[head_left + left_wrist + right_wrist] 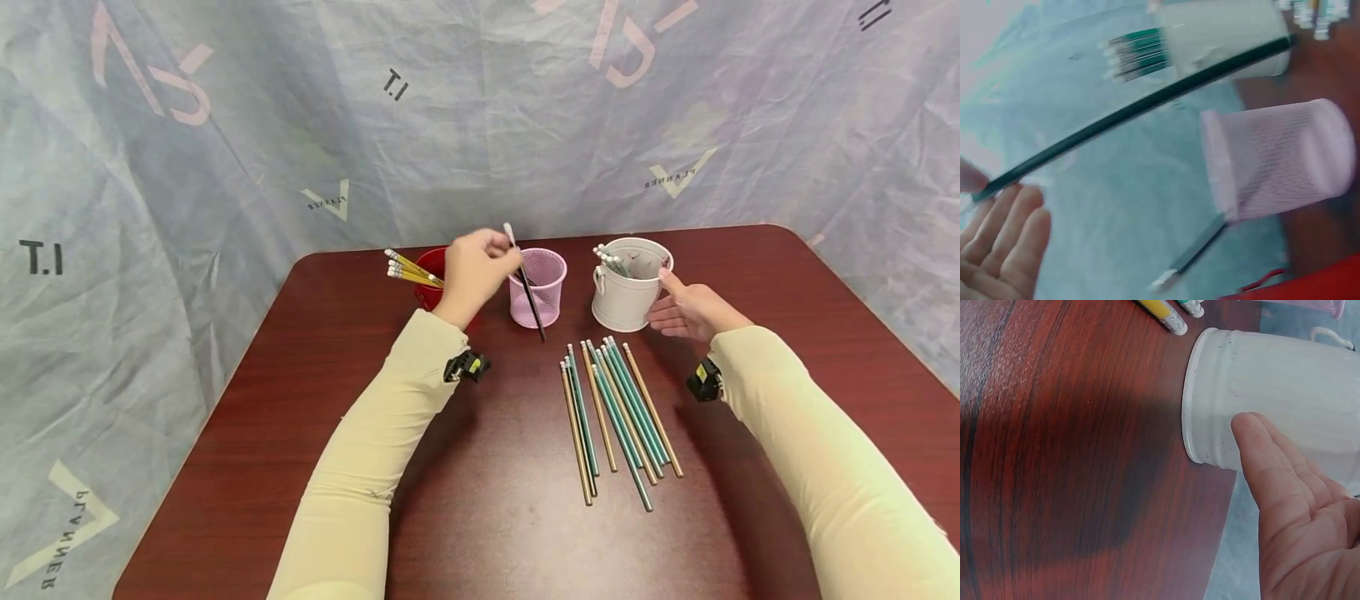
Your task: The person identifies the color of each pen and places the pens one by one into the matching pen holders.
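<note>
My left hand [480, 265] pinches a black pencil [532, 300] near its white eraser end. The pencil slants down in front of a pink mesh cup [551, 302]. Another dark pencil [1199, 245] leans inside that cup in the left wrist view, its white eraser poking out past the rim. To the right, my right hand [697, 310] lies along the side of a white bucket [624, 307], fingers straight and thumb up at the rim. Several teal pencils [1141, 53] with white erasers stand in the bucket.
A red bucket [429, 298] holding several yellow pencils [408, 270] stands at the left, partly behind my left hand. Loose teal pencils [628, 408] and gold pencils [652, 410] lie in front of the white bucket on the dark wooden table [322, 350]. A printed cloth [465, 150] hangs behind.
</note>
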`<state>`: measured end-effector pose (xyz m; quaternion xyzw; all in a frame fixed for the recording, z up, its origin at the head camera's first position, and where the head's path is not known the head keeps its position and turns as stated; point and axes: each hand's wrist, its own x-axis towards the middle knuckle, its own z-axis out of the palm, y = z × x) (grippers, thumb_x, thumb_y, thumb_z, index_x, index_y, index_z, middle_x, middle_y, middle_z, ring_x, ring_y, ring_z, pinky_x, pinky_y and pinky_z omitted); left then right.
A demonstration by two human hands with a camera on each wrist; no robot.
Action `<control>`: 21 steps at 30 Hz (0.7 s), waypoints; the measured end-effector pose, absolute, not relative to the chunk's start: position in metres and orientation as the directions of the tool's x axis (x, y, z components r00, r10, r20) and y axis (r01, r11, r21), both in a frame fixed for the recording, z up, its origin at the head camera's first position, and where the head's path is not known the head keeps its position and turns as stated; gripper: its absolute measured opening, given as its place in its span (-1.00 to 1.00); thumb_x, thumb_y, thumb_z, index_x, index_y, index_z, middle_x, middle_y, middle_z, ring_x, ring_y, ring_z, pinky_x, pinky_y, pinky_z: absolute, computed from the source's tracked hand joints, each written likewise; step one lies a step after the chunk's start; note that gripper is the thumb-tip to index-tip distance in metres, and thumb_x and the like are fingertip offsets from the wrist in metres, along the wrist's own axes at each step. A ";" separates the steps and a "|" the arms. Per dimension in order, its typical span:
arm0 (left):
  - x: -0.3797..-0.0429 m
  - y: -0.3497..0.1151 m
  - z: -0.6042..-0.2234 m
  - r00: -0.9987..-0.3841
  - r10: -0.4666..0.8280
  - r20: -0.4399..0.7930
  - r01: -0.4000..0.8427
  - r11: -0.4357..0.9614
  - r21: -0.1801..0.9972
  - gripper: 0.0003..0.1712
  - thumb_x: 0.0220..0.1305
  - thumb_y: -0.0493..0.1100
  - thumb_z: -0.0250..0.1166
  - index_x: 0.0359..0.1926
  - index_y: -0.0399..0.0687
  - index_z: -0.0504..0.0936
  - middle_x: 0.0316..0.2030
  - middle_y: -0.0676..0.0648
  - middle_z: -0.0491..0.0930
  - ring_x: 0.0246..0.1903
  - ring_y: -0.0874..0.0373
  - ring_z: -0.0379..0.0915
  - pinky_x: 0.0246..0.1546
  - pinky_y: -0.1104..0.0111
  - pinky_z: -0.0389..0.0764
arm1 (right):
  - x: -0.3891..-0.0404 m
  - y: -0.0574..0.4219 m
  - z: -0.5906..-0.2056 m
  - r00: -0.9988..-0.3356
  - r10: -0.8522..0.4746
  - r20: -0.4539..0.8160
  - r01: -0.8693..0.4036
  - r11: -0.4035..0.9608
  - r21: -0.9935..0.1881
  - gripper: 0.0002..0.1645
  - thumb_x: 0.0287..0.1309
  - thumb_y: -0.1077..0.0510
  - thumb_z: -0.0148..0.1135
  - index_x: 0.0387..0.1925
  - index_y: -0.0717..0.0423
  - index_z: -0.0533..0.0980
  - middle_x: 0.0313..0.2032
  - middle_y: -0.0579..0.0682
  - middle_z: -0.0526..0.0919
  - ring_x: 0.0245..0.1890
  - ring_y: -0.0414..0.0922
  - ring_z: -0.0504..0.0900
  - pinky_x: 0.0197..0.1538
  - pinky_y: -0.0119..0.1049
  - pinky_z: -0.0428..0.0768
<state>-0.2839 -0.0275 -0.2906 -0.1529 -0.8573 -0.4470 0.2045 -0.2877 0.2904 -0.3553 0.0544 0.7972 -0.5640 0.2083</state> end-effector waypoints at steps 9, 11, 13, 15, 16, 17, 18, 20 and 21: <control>-0.286 -0.022 -0.273 -0.772 -0.159 0.615 0.515 0.410 0.753 -0.85 0.08 -0.29 0.32 -0.34 -0.33 0.67 -0.43 -0.19 0.70 -0.38 0.06 0.63 -0.39 0.48 0.49 | -0.289 0.293 -0.355 -0.909 -0.144 -0.391 0.328 0.332 -0.884 0.08 0.37 -0.34 -0.49 0.22 0.72 0.05 -0.21 0.13 0.64 -0.33 -0.22 0.65 -0.04 -0.22 0.60; -0.290 -0.018 -0.277 -0.767 -0.153 0.623 0.519 0.423 0.743 -0.84 0.08 -0.29 0.32 -0.33 -0.34 0.68 -0.41 -0.19 0.71 -0.37 0.05 0.64 -0.38 0.46 0.52 | -0.289 0.294 -0.356 -0.909 -0.145 -0.390 0.328 0.326 -0.887 0.08 0.37 -0.34 -0.49 0.21 0.73 0.06 -0.25 0.09 0.65 -0.34 -0.22 0.66 -0.06 -0.23 0.61; -0.294 -0.015 -0.280 -0.765 -0.151 0.626 0.513 0.444 0.735 -0.84 0.07 -0.29 0.33 -0.33 -0.33 0.68 -0.40 -0.18 0.71 -0.35 0.05 0.64 -0.36 0.43 0.53 | -0.289 0.293 -0.357 -0.908 -0.149 -0.392 0.329 0.325 -0.886 0.08 0.37 -0.33 -0.49 0.21 0.74 0.06 -0.26 0.08 0.65 -0.34 -0.22 0.66 -0.06 -0.23 0.61; -0.298 -0.014 -0.283 -0.767 -0.152 0.624 0.501 0.466 0.729 -0.84 0.06 -0.29 0.34 -0.33 -0.32 0.69 -0.40 -0.18 0.71 -0.34 0.05 0.64 -0.35 0.41 0.55 | -0.288 0.293 -0.357 -0.906 -0.153 -0.394 0.331 0.323 -0.887 0.08 0.37 -0.33 -0.48 0.21 0.74 0.06 -0.26 0.09 0.65 -0.34 -0.22 0.66 -0.06 -0.23 0.61; -0.299 -0.013 -0.284 -0.770 -0.155 0.619 0.492 0.474 0.730 -0.84 0.06 -0.29 0.34 -0.33 -0.32 0.69 -0.39 -0.17 0.71 -0.34 0.05 0.64 -0.34 0.41 0.55 | -0.288 0.292 -0.357 -0.906 -0.153 -0.395 0.332 0.322 -0.886 0.08 0.37 -0.33 -0.48 0.21 0.74 0.06 -0.26 0.09 0.65 -0.34 -0.22 0.66 -0.05 -0.23 0.61; -0.301 -0.013 -0.285 -0.772 -0.158 0.616 0.484 0.481 0.731 -0.85 0.06 -0.28 0.34 -0.33 -0.31 0.69 -0.39 -0.17 0.71 -0.33 0.06 0.64 -0.33 0.41 0.55 | -0.289 0.292 -0.358 -0.906 -0.150 -0.395 0.332 0.324 -0.886 0.08 0.37 -0.33 -0.48 0.21 0.74 0.06 -0.26 0.08 0.65 -0.34 -0.22 0.66 -0.05 -0.23 0.61; -0.302 -0.012 -0.285 -0.774 -0.160 0.612 0.477 0.489 0.730 -0.85 0.06 -0.28 0.34 -0.34 -0.30 0.69 -0.39 -0.16 0.71 -0.33 0.06 0.64 -0.32 0.41 0.54 | -0.289 0.292 -0.358 -0.907 -0.150 -0.394 0.332 0.324 -0.886 0.08 0.37 -0.33 -0.48 0.21 0.73 0.06 -0.27 0.07 0.65 -0.34 -0.22 0.66 -0.05 -0.23 0.61; -0.304 -0.012 -0.284 -0.777 -0.164 0.607 0.466 0.499 0.731 -0.85 0.06 -0.27 0.34 -0.34 -0.30 0.69 -0.39 -0.15 0.71 -0.33 0.06 0.63 -0.31 0.40 0.54 | -0.289 0.292 -0.357 -0.908 -0.147 -0.391 0.330 0.321 -0.888 0.08 0.37 -0.34 -0.47 0.21 0.73 0.07 -0.29 0.05 0.65 -0.34 -0.23 0.66 -0.06 -0.24 0.61; -0.305 -0.012 -0.284 -0.780 -0.164 0.604 0.461 0.502 0.731 -0.85 0.06 -0.27 0.34 -0.34 -0.29 0.69 -0.39 -0.15 0.71 -0.32 0.06 0.63 -0.30 0.40 0.54 | -0.289 0.291 -0.357 -0.909 -0.146 -0.389 0.330 0.318 -0.889 0.08 0.37 -0.34 -0.47 0.21 0.73 0.07 -0.30 0.04 0.65 -0.35 -0.23 0.66 -0.06 -0.24 0.61</control>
